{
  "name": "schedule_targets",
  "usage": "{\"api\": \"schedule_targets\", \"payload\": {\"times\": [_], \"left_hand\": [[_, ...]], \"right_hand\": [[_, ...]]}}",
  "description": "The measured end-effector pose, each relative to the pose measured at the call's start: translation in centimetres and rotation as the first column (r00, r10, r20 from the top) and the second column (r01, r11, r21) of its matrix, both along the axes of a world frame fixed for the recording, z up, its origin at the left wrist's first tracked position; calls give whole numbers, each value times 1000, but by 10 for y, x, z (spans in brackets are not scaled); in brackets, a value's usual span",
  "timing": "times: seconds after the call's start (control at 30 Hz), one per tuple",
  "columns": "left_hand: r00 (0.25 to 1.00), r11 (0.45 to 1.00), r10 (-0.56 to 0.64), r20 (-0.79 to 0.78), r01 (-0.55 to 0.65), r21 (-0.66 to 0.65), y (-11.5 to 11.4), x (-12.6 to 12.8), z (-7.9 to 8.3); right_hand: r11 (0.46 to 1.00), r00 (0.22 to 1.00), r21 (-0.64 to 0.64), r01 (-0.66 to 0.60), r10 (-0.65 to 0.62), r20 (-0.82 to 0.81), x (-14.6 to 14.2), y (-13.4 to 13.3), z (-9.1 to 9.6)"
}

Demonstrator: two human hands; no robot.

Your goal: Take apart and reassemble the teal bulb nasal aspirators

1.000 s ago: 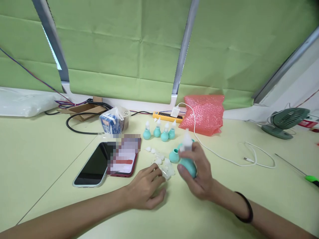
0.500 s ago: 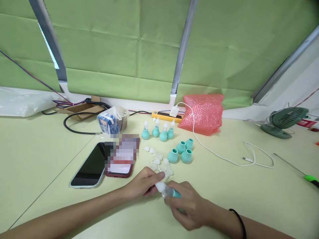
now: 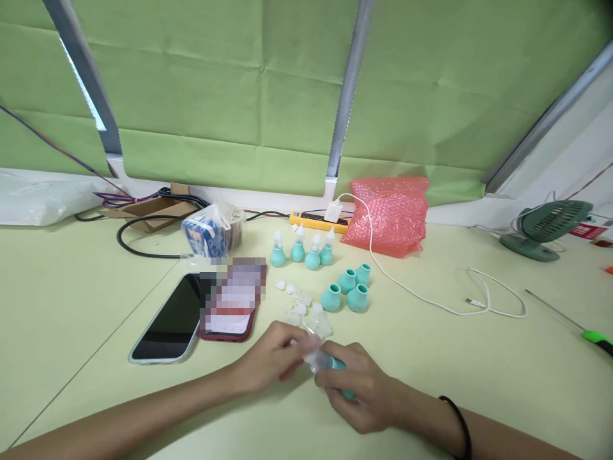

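Observation:
My right hand [image 3: 361, 386] is wrapped round a nasal aspirator [image 3: 341, 365] with a turquoise bulb and a clear front part; it lies tilted, nozzle to the left. My left hand [image 3: 272, 358] has its fingertips closed over the white nozzle end, which is partly hidden and smeared by motion. Just beyond the hands lie small white tips [image 3: 299, 309] and clear plastic parts [image 3: 320, 324]. Several open turquoise bulbs [image 3: 357, 298] stand to the right of these. Farther back, several assembled nasal aspirators [image 3: 313, 257] stand upright with white nozzles on top.
Two phones [image 3: 165, 326] lie at the left. Behind them are a plastic-wrapped blue pack [image 3: 205, 236] and a cardboard piece [image 3: 148, 216]. A yellow power strip [image 3: 311, 220], red bubble-wrap bag [image 3: 390, 217], white cable [image 3: 412, 299], green fan [image 3: 550, 227] and screwdriver [image 3: 596, 340] spread rightward.
My left fingers have moved right, from beside the white nozzle to over its end. My right hand keeps its grip on the bulb. The whole view has shifted slightly.

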State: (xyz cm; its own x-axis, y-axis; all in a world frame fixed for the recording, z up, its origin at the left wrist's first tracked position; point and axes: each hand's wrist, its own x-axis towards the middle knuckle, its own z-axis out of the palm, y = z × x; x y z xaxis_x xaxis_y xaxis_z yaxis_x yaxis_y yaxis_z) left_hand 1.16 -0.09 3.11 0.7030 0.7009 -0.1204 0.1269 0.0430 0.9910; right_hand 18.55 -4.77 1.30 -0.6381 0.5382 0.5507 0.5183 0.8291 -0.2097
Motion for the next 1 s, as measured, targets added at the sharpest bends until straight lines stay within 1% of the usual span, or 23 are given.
{"api": "schedule_targets", "payload": {"times": [0.03,0.07,0.1,0.13,0.2,0.23,0.27,0.3,0.33,0.37,0.4,0.43,0.47,0.5,0.53,0.57,0.67,0.73,0.77,0.8,0.87,0.93,1.0], "left_hand": [[999,999,-45,-29,45,30,-1,0,1],[995,996,-87,-45,88,23,-1,0,2],[992,992,-121,-44,120,-35,-1,0,2],[989,981,-147,-25,143,-134,-1,1,2],[987,927,-155,46,162,-337,2,2,3],[987,906,-139,75,158,-393,3,2,4],[989,907,-115,89,141,-396,5,2,5],[993,938,-84,85,108,-328,6,2,7],[997,981,-43,60,54,-185,7,1,9],[1000,1000,16,16,-16,8,9,0,10],[996,973,85,-36,-75,218,10,-1,10],[984,905,157,-82,-111,411,12,-2,10],[968,819,221,-116,-120,561,14,-3,8],[954,744,264,-143,-108,659,16,-4,6],[945,695,283,-164,-84,714,18,-5,3],[942,669,283,-179,-60,741,21,-5,0],[949,634,257,-182,-23,773,23,-5,-4],[955,611,255,-149,-40,791,21,-5,-3],[957,604,261,-124,-62,795,19,-5,-1],[959,605,264,-101,-83,792,16,-5,0],[963,637,258,-75,-111,763,9,-3,2],[969,690,239,-60,-127,713,3,-1,2],[972,736,231,-33,-153,660,-1,1,0]], "right_hand": [[1000,1000,5,-21,21,-1,0,0,-1],[999,999,3,-32,32,-3,-1,-1,-1],[999,999,0,-32,32,-7,-1,-2,-2],[1000,1000,5,-29,29,-5,-1,-2,-2],[998,998,45,-48,47,36,0,-3,-3],[995,996,75,-69,64,68,0,-4,-3],[991,992,99,-92,82,100,0,-4,-3],[988,988,110,-106,92,125,1,-4,-3],[989,987,109,-104,89,136,1,-4,-3],[990,988,103,-93,79,136,1,-4,-3],[991,989,100,-84,70,132,1,-4,-2],[992,989,95,-82,69,130,0,-4,-1],[992,989,88,-85,73,130,0,-5,-1],[993,988,79,-91,80,131,0,-5,0],[993,987,71,-98,87,133,-1,-5,0],[993,987,62,-101,93,133,-1,-5,0],[996,992,-23,-86,88,89,-1,-6,2],[986,999,-159,-51,52,4,1,-6,4],[968,999,-248,-28,17,-49,2,-5,5],[939,994,-345,-7,-32,-107,3,-5,5],[839,963,-544,-10,-138,-231,4,-3,5],[724,903,-683,-100,-222,-368,3,-2,2],[641,827,-729,-240,-259,-500,1,-1,-1]]}}
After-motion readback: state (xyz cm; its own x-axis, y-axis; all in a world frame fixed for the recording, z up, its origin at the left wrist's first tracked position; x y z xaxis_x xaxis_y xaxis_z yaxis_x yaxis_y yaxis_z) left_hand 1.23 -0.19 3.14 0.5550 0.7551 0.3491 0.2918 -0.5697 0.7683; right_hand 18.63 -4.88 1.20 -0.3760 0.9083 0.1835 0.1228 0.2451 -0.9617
